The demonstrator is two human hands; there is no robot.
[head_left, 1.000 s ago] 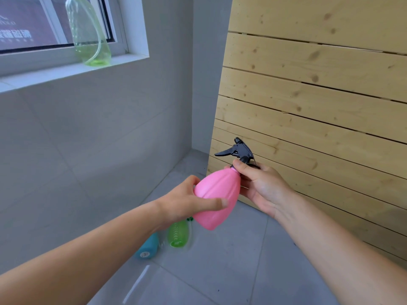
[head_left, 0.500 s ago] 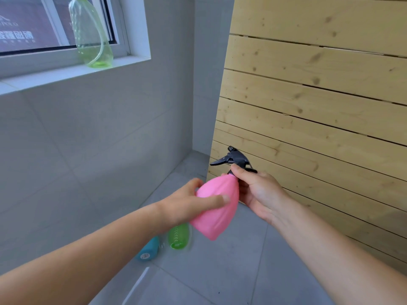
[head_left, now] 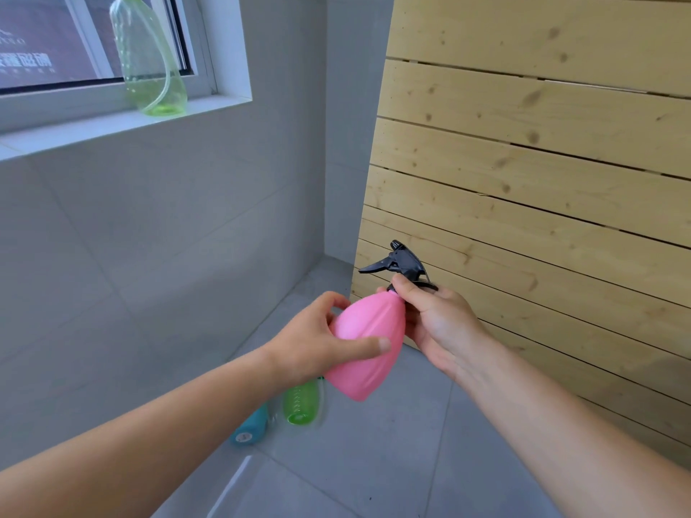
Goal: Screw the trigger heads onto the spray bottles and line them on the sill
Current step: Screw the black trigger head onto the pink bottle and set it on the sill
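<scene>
Pink ribbed teardrop bottle (head_left: 368,345), smooth plastic, tilting in mid-air above the grey floor tiles (head_left: 392,443), left hand (head_left: 318,342) wrapping its belly, right hand (head_left: 437,323) pinching the neck under the black trigger head (head_left: 402,261).

Only lettering I can find is outside, on a sign (head_left: 28,61) seen through the window (head_left: 93,39): one row of pale Chinese characters, too soft to read for certain, with fainter small print above and below, illegible. Blue bottle (head_left: 251,428) on the floor has a round base mark, unreadable.
</scene>
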